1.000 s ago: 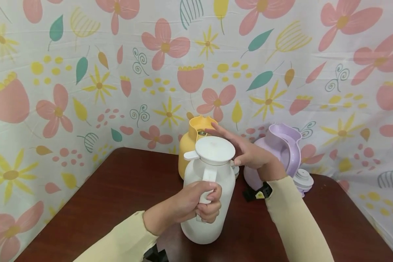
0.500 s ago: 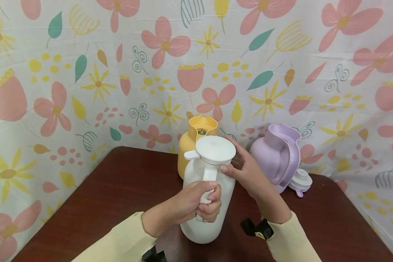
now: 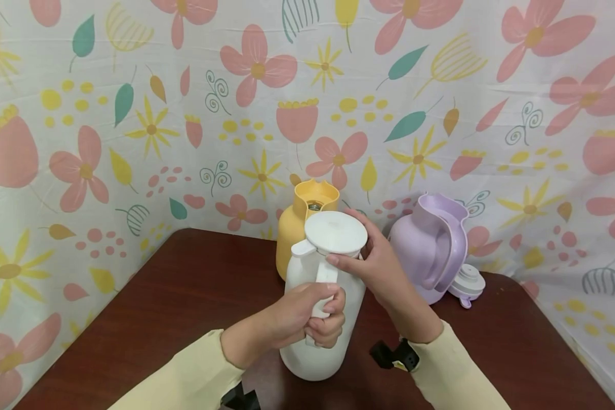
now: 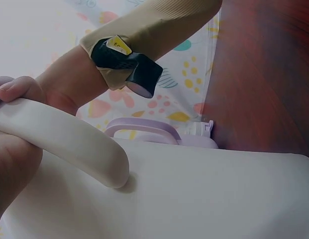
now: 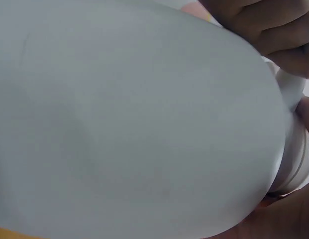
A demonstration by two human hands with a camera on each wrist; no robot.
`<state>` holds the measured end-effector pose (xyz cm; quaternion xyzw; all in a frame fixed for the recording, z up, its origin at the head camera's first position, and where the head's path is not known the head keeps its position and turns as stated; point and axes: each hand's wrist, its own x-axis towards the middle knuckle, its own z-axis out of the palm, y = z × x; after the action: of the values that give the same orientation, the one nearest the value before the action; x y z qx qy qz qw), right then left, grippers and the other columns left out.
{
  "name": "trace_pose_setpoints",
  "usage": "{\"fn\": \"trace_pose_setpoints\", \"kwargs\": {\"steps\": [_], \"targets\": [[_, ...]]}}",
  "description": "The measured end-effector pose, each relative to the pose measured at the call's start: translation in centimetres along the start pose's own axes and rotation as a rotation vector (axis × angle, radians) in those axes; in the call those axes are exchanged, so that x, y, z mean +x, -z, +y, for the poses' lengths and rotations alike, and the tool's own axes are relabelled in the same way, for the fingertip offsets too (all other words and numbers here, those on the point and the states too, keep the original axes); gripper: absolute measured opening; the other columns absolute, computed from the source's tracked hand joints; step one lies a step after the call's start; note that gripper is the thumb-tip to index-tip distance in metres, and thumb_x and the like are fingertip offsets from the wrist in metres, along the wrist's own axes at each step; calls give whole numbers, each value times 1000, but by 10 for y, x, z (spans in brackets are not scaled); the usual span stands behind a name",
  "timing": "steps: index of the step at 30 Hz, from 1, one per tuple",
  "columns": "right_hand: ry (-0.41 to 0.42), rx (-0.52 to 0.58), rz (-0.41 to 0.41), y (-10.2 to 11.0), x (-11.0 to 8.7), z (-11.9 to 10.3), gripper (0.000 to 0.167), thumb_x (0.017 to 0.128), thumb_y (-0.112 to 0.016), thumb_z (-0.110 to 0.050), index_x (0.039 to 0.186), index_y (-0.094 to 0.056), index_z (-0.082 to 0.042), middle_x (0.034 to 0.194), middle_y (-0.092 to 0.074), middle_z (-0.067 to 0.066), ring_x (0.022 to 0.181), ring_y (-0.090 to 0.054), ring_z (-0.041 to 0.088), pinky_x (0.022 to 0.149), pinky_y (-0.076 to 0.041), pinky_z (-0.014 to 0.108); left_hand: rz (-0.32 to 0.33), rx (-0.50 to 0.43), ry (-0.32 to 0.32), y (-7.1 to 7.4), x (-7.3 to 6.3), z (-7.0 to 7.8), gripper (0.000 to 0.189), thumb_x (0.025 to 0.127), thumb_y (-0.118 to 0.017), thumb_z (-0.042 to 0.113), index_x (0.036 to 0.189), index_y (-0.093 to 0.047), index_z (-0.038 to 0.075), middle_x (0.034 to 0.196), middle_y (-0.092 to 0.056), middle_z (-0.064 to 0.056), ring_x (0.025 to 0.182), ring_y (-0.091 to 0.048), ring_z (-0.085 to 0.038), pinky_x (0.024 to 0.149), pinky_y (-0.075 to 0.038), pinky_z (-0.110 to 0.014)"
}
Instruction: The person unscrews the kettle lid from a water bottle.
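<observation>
A white thermos jug (image 3: 315, 361) stands on the table in the head view, its flat round lid (image 3: 335, 232) on top with a small tab at the left. My left hand (image 3: 307, 319) grips the jug's handle, fingers wrapped round it. At the neck, my right hand (image 3: 381, 267) holds the lid, thumb on the near side and the other fingers behind, partly hidden. The left wrist view has the handle (image 4: 77, 142) close up beside the jug's wall (image 4: 219, 194). Most of the right wrist view is filled by the jug's body (image 5: 139, 119).
Behind the jug stands a yellow thermos jug (image 3: 288, 236) with an uncovered mouth. A lilac thermos jug (image 3: 405, 245), likewise without a lid, is to the right. Beside it lies a white and lilac lid (image 3: 467, 282). A flowered cloth (image 3: 184, 114) hangs behind the dark wooden table (image 3: 184, 285).
My right hand has come down and closed round the lid from the right. The lid's tab has turned slightly toward me. My left hand has kept its grip on the handle.
</observation>
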<state>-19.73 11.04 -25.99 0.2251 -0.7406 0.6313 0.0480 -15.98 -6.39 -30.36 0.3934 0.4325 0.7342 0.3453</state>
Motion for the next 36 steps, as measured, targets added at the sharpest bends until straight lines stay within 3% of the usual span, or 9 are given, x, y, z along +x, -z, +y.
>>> {"fn": "trace_pose_setpoints", "kwargs": {"steps": [4, 11, 17, 24, 36], "targets": [[28, -18, 8, 2, 1, 1, 77, 81, -78, -2, 150, -44, -4, 130, -63, 3, 113, -59, -1, 97, -47, 14, 2, 5, 1, 0, 0, 0, 35, 108, -19, 21, 77, -34, 19, 55, -29, 14, 48, -17, -8, 51, -13, -29], [25, -45, 2, 3, 3, 5, 78, 81, -79, -2, 151, -45, -6, 136, -61, 12, 114, -58, -2, 97, -46, 12, -4, 1, -8, 0, -1, -1, 35, 108, -18, 21, 77, -35, 20, 55, -29, 14, 48, -17, -7, 52, -13, -30], [39, -24, 10, 4, 3, 7, 77, 80, -80, -3, 149, -46, -3, 133, -62, 5, 113, -59, -1, 96, -46, 13, -8, 5, -11, 0, -1, -1, 35, 108, -18, 21, 77, -34, 20, 55, -29, 14, 48, -17, -7, 52, -13, -30], [31, -16, -4, 6, 4, 5, 79, 81, -82, -8, 150, -45, -5, 133, -61, 9, 110, -59, 0, 91, -50, 15, -11, 17, -15, 0, 0, -1, 35, 108, -18, 21, 77, -34, 20, 56, -29, 14, 48, -17, -8, 52, -14, -29], [30, -14, -13, 7, 4, 7, 80, 82, -82, -9, 152, -43, -3, 130, -62, -2, 112, -58, 0, 94, -47, 16, -12, 15, -18, 0, 0, 0, 35, 108, -18, 22, 77, -35, 21, 55, -30, 15, 48, -18, -7, 52, -14, -29]]}}
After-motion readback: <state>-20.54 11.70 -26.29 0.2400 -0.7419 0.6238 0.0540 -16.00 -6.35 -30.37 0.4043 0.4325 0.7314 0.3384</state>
